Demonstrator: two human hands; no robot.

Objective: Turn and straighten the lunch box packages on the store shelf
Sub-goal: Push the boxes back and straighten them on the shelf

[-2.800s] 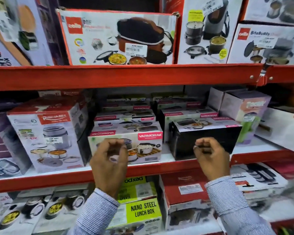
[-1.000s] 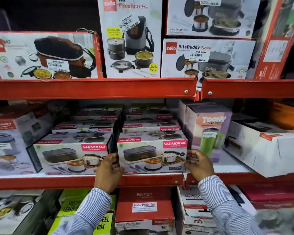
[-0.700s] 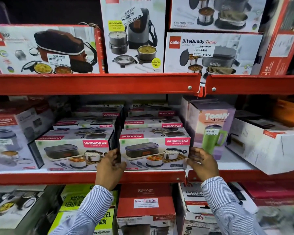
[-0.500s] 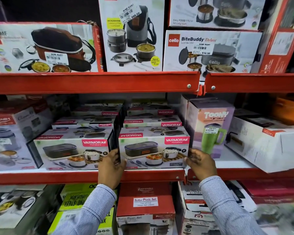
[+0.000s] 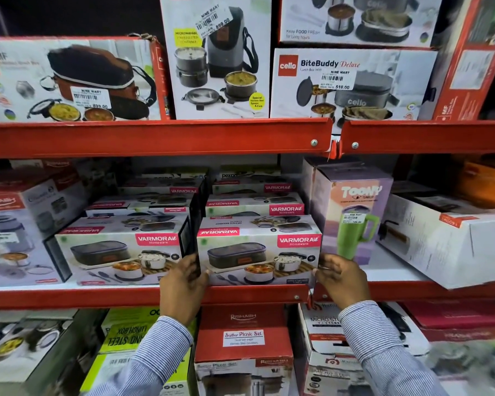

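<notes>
Squaring step: left hand (image 5: 183,282) and right hand (image 5: 344,277) press the box (image 5: 257,252) ends at shelf (image 5: 240,295) front edge. Seemingly flush; next, release.

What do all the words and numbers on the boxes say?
"VARMORA Homeware": held box and box beside it.
"cello BiteBuddy Deluxe", sticker "NINE MART", "518.00": grey box.
"TOONY": tumbler box.
"899.00": brown bag box.
"Keep FOOD FREsH": top box.
"Stellar Picnic Set", "RISHABH": red box.
"STEEL LUNCH BOX", upside down: green box.
Smaller print: too blurred.
</notes>
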